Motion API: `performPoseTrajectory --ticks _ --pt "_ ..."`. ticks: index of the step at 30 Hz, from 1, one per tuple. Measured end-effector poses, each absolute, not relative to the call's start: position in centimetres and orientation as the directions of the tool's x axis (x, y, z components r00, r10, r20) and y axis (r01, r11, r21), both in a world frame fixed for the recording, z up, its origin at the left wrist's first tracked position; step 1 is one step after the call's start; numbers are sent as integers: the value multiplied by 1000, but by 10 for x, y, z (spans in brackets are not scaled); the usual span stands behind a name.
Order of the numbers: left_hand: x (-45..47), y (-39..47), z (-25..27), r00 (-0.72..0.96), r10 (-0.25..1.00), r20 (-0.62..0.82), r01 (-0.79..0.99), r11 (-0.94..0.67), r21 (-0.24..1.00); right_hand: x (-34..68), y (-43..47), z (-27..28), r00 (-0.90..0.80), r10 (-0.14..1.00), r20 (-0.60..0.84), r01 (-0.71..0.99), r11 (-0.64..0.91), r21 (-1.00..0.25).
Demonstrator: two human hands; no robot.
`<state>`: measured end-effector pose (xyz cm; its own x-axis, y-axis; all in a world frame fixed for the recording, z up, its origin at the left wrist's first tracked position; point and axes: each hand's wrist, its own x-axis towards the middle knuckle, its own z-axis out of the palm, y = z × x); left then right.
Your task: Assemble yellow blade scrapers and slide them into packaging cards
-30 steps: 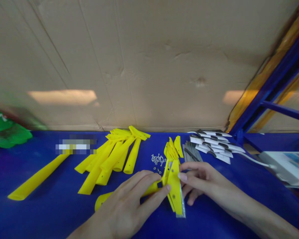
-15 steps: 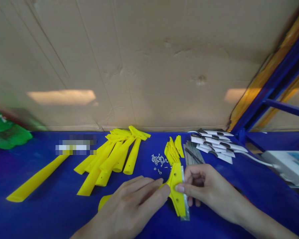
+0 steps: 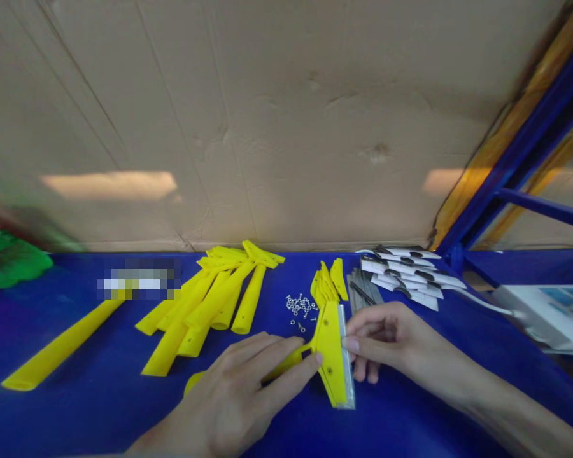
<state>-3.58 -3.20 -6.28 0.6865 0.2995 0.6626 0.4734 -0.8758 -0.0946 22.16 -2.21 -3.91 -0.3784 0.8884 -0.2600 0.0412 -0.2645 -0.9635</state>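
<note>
Noted right hand (image 3: 391, 334) shifted outward since half a second earlier, its thumb off the yellow face and onto the silvery strip (image 3: 347, 375) along the right edge. Saw fingers of right hand half curled, some tucked behind; could not tell from this angle whether pinching the strip or only touching. Found left hand (image 3: 248, 381) closed over the handle of the yellow scraper (image 3: 330, 350), thumb tip at the head's inner edge. Placed scraper front and centre, low over the blue table (image 3: 100, 413), head pointing right, two dark holes showing. Logged just beyond it small yellow plates (image 3: 325, 283), with loose screws and nuts (image 3: 300, 305) to their left and grey flat pieces (image 3: 365, 287) to their right. Recorded farther left a pile of yellow handles (image 3: 210, 299); farther right, stacked white-and-black pieces (image 3: 410, 277).
</note>
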Motion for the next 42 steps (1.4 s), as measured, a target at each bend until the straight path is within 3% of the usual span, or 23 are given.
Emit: performPoseTrajectory --ticks 12,25,28,32,39,42 --pt "-31 -40 -48 759 367 538 505 -854 -129 211 -30 -42 -283 927 -247 51 -243 -969" --pt "-34 -39 -62 770 309 559 416 -906 -73 221 -28 -46 -449 850 -277 -67 -341 -938" --pt "-35 -40 -57 787 293 543 413 -904 -110 221 -29 -44 -447 857 -257 -99 -332 -938" --pt "-36 -42 -43 791 291 538 437 -885 -164 219 -30 -40 -391 902 -183 -106 -241 -965" --pt "-31 -45 -33 792 325 516 482 -853 -203 217 -32 -35 -294 954 -52 124 -15 -992" --pt "-30 -45 -37 790 316 526 480 -852 -209 217 -34 -35 -303 951 -63 163 -13 -987"
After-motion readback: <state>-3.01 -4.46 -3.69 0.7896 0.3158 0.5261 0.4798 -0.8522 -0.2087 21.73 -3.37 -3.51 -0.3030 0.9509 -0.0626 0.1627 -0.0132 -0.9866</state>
